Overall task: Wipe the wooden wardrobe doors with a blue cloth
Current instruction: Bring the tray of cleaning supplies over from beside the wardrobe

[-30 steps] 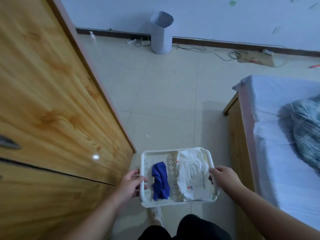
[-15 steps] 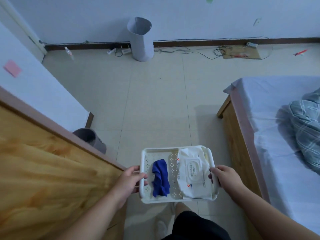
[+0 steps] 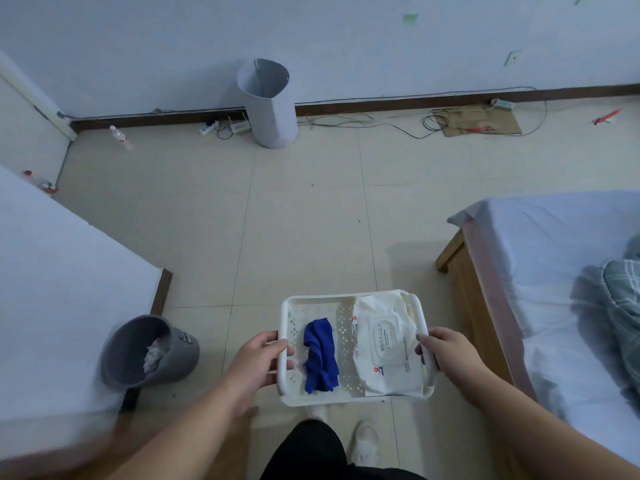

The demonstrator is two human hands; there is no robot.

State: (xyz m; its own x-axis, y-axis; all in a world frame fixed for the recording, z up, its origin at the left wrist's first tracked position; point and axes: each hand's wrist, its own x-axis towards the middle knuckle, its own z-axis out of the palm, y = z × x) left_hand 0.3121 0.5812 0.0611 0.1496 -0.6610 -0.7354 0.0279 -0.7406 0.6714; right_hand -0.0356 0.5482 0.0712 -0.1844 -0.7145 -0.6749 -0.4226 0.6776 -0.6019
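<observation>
I hold a white perforated basket (image 3: 318,300) level in front of me. My left hand (image 3: 258,363) grips its left rim and my right hand (image 3: 446,351) grips its right rim. A crumpled blue cloth (image 3: 320,356) lies in the basket's left half. A white pack of wet wipes (image 3: 384,344) fills the right half. Only a blurred strip of the wooden wardrobe (image 3: 52,455) shows at the bottom left corner, behind my left forearm.
A grey waste bin (image 3: 135,355) with paper in it stands on the floor to my left, next to a white wall (image 3: 52,289). A bed (image 3: 561,271) with a wooden frame lies to my right. A tall grey cylinder (image 3: 270,105) and cables line the far wall.
The view has swung away from the wardrobe, which has slid out to the bottom left. The waste bin and more floor have come into sight. Both hands keep their hold on the basket.
</observation>
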